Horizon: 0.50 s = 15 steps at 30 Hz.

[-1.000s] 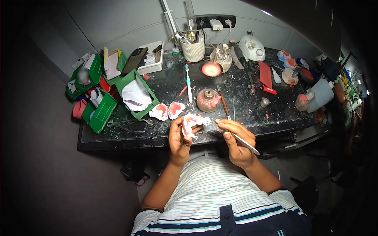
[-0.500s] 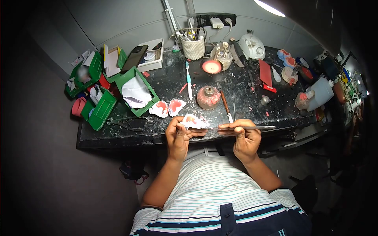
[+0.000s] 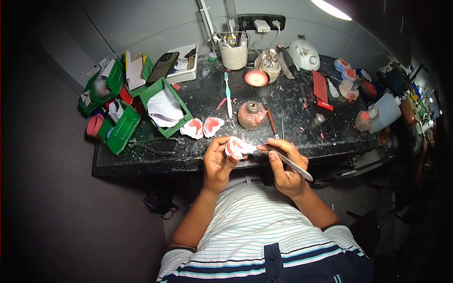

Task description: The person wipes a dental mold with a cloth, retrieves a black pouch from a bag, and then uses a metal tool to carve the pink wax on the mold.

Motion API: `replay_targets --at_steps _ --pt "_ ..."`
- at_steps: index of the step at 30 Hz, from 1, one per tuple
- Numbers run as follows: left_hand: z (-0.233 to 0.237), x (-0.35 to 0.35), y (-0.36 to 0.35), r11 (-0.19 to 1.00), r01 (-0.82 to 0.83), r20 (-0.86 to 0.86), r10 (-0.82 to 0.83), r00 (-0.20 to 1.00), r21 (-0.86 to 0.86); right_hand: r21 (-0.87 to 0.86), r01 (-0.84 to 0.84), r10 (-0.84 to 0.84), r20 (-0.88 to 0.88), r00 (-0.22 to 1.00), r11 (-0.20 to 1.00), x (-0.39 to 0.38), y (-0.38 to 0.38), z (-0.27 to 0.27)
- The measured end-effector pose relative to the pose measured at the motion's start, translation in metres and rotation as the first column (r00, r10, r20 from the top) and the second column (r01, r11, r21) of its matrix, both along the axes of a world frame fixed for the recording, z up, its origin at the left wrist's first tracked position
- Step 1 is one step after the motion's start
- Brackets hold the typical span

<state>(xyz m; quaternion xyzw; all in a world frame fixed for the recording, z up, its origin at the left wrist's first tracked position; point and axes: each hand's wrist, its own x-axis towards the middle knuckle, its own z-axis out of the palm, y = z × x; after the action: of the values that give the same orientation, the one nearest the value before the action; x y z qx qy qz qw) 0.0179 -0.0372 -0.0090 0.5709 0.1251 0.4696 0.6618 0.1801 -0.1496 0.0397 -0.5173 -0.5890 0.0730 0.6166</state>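
Observation:
My left hand [image 3: 218,162] grips a white plaster dental cast [image 3: 237,147] with pink material on it, above the front edge of the bench. Just to its right, my right hand [image 3: 288,165] pinches a metal carving tool [image 3: 297,168], its tip pointing toward the cast and its broad end sticking out to the lower right. Behind the cast lie two white casts with pink arches, a left one [image 3: 192,128] and a right one [image 3: 213,126]. A pink-stained glass burner [image 3: 251,116] stands beyond them, beside a brown-handled tool [image 3: 271,120].
A toothbrush [image 3: 228,94] lies behind the casts, near a bowl of pink wax [image 3: 256,78]. Green boxes [image 3: 165,108] and pliers [image 3: 153,147] are at the left. On the right are a red sheet [image 3: 320,88] and a plastic bottle [image 3: 385,114]. A lamp [image 3: 332,8] hangs above.
The cast has been tilted up in my left hand, so its pink arch shows more. The tool in my right hand has swung from nearly level to slanting down to the right.

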Motion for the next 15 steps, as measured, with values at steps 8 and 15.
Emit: replay_targets --at_steps 8,15 --pt "0.006 -0.003 -0.007 0.995 0.075 -0.116 -0.068 0.991 0.064 -0.127 -0.121 0.107 -0.109 0.988 0.984 -0.006 0.006 0.001" --pt "-0.002 -0.007 -0.01 0.984 0.116 -0.117 -0.1 0.988 0.135 -0.105 -0.081 0.073 -0.078 0.994 0.991 -0.01 0.012 -0.006"
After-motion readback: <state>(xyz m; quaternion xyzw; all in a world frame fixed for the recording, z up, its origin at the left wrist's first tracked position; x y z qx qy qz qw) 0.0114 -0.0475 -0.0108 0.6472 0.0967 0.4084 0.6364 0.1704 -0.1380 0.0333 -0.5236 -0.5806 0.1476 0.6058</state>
